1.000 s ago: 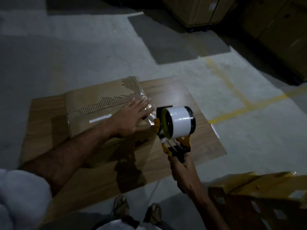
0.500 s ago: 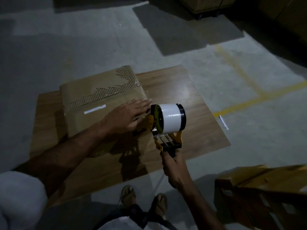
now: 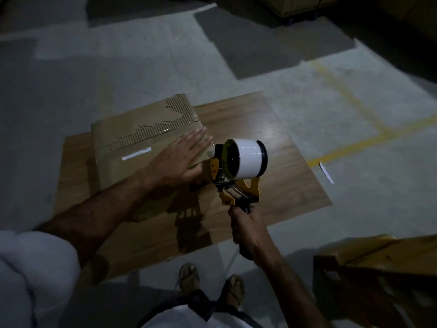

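All left fingers (image 3: 194, 142) lie straight on the box (image 3: 132, 129), right fingers (image 3: 236, 222) grip the tape dispenser (image 3: 244, 159) beside it

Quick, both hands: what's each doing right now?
Left hand: open, flat on the brown cardboard box.
Right hand: closed round the handle of the yellow tape dispenser with its white roll.

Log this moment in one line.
left hand: flat on cardboard box | right hand: grips tape dispenser | cardboard box on wooden board

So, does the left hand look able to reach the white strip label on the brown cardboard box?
Probably yes: the left hand rests flat on the brown cardboard box, and the white strip label lies uncovered right beside it, nothing between.
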